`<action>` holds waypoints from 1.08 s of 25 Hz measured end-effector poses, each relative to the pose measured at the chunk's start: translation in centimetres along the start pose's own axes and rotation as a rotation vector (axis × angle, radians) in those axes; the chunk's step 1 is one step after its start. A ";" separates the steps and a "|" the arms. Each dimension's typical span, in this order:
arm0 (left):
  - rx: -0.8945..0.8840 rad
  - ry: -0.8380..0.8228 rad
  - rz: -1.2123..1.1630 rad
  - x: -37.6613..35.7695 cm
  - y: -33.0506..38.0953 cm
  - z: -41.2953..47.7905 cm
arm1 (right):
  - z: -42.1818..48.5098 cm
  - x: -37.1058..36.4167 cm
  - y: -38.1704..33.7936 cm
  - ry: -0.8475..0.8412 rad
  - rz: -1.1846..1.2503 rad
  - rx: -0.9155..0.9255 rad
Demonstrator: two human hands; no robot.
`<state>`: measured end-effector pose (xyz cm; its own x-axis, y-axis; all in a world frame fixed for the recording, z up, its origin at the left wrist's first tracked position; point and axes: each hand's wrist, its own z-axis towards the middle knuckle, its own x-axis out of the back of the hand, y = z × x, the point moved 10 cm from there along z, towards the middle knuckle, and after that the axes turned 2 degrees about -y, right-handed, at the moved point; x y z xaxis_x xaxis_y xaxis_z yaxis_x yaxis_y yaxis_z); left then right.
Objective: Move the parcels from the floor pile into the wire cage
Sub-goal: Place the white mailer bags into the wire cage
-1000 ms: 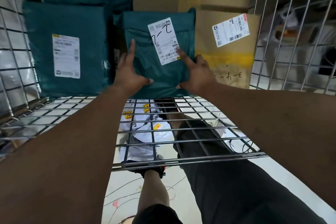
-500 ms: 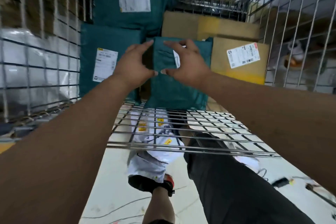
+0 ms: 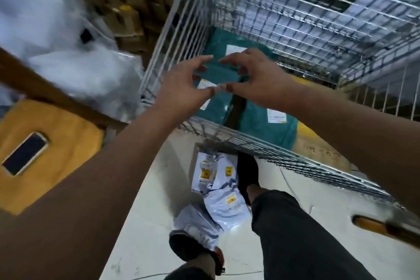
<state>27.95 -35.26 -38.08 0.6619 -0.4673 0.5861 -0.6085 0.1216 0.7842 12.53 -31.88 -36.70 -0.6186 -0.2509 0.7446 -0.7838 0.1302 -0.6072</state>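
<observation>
Several teal parcels (image 3: 256, 125) with white labels lie inside the wire cage (image 3: 295, 18), beside brown cardboard boxes (image 3: 318, 152). My left hand (image 3: 181, 84) and my right hand (image 3: 256, 79) hover above the cage's front rim, fingers spread and curled, thumbs nearly touching, holding nothing. On the floor between my feet lies a pile of white plastic parcels (image 3: 218, 191) with yellow stickers.
The cage's low front panel (image 3: 272, 150) juts over the floor parcels. A yellow surface with a phone (image 3: 25, 152) on it is at the left. Stacked cardboard boxes (image 3: 127, 2) and clear plastic wrap (image 3: 75, 68) stand beyond it. A wooden-handled object (image 3: 381, 227) lies at the right.
Both hands have let go of the teal parcel and pulled back out of the cage. The view has swung back and left, so the floor pile shows more.
</observation>
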 end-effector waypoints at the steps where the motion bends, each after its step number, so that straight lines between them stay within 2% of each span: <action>1: -0.013 0.050 -0.017 2.0 -0.4 -2.4 | -0.9 -0.4 -2.8 -0.006 -0.011 0.045; 6: 0.038 0.211 -0.046 7.8 -6.3 -14.3 | -6.1 -7.6 -13.6 -0.118 -0.029 0.178; 11: 0.264 0.205 -0.078 5.4 -17.1 -23.3 | -8.4 -20.1 -14.9 -0.313 -0.144 0.199; 16: 0.545 0.172 -0.066 -2.9 -28.5 -29.8 | -9.0 -33.0 -7.6 -0.535 -0.226 0.133; 21: 0.682 0.089 -0.105 -15.4 -37.0 -31.7 | -8.9 -42.2 4.9 -0.521 -0.329 0.010; 24: 0.720 0.068 -0.126 -21.9 -40.8 -29.9 | -7.1 -44.9 12.0 -0.446 -0.376 -0.084; 27: 0.756 0.039 -0.112 -27.7 -45.1 -27.2 | -4.9 -48.0 18.2 -0.448 -0.402 -0.150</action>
<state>48.98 -3.93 -84.16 0.7439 -0.4088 0.5286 -0.6614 -0.5634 0.4951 27.72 -12.80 -82.16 -0.2150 -0.6824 0.6987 -0.9701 0.0668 -0.2333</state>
